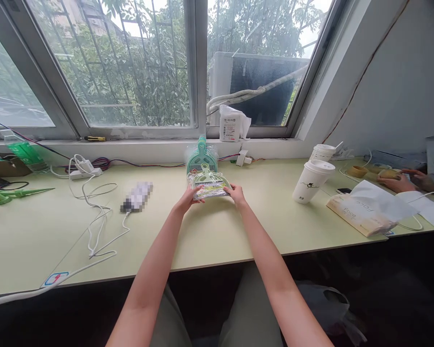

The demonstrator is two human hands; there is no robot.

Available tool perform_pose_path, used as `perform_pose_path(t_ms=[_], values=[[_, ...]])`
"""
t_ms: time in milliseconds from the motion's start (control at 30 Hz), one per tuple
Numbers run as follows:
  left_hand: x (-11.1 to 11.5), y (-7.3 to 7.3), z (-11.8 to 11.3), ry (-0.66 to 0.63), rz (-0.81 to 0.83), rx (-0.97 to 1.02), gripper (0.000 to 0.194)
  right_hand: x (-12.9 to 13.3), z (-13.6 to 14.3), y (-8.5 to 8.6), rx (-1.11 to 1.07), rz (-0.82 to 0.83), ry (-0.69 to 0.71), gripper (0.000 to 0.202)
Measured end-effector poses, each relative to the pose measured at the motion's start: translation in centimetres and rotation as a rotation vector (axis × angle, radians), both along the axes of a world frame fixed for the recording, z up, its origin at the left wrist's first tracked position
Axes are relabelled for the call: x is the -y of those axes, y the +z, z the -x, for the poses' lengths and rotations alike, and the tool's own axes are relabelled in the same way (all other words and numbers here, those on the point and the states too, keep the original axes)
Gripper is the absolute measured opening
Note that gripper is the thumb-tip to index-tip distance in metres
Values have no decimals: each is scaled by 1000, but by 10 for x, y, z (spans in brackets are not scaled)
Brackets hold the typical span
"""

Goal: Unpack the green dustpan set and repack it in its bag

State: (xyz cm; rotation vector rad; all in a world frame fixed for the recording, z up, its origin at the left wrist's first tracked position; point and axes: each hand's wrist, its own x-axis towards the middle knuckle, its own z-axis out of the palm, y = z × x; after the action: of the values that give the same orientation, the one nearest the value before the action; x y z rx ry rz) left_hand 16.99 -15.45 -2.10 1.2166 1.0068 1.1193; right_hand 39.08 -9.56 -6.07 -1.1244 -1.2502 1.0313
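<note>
Both grips, left hand (191, 198) and right hand (236, 193), are clamped on opposite sides of one wrapped dustpan set (210, 188) at frame centre; grasping appears complete, release not yet done, with similar wrapped ware (201, 156) already behind it on the table (217, 241).

Right side: bare tabletop (267, 207) gives a lane between the right hand (236, 193) and 2 white cups (314, 182); a tissue pack (361, 212) obstructs beyond. Left side: narrower gap beside the left hand (190, 198) — bounded by a pixelated device (136, 196) and looping white cable (100, 212). Ahead: green dustpan set (201, 156) blocks direct reach to the windowsill (159, 147). Passage between both forearms: open.
</note>
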Motion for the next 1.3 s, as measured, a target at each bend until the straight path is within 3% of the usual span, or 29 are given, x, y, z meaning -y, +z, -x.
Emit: perform_pose_path(t_ms=[67,167,233,367,500,567,633,733,900,1000,1200,1300], values=[[3,2,-3,30,-112,19,72,-3,0,-3,-81,13,-77,40],[4,3,-8,-87,-294,-43,75,-7,-3,-5,-201,46,-203,43],[2,0,-11,-93,-391,-157,73,-8,-6,-4,-275,72,-230,45],[-10,-11,-12,250,-520,-326,30,-6,-7,-1,-319,54,-139,51],[-14,-16,-11,513,-549,-313,17,-2,1,3,-229,-48,-42,54],[-10,-16,-11,598,-510,-349,22,0,5,3,-153,-96,-38,53],[-6,-15,-10,665,-456,-413,40,1,8,2,-69,-138,-72,49],[-8,-17,-5,691,-430,-479,55,1,11,-1,66,-197,-145,39],[-35,-31,12,608,-399,-616,13,-13,20,-5,342,-289,-241,19],[-58,-35,21,657,-412,-694,5,-29,30,-5,495,-356,-255,12],[-104,-36,37,734,-380,-675,12,-68,57,-2,714,-405,-277,15],[-125,-39,48,876,-313,-596,27,-89,71,-3,836,-447,-302,15]])
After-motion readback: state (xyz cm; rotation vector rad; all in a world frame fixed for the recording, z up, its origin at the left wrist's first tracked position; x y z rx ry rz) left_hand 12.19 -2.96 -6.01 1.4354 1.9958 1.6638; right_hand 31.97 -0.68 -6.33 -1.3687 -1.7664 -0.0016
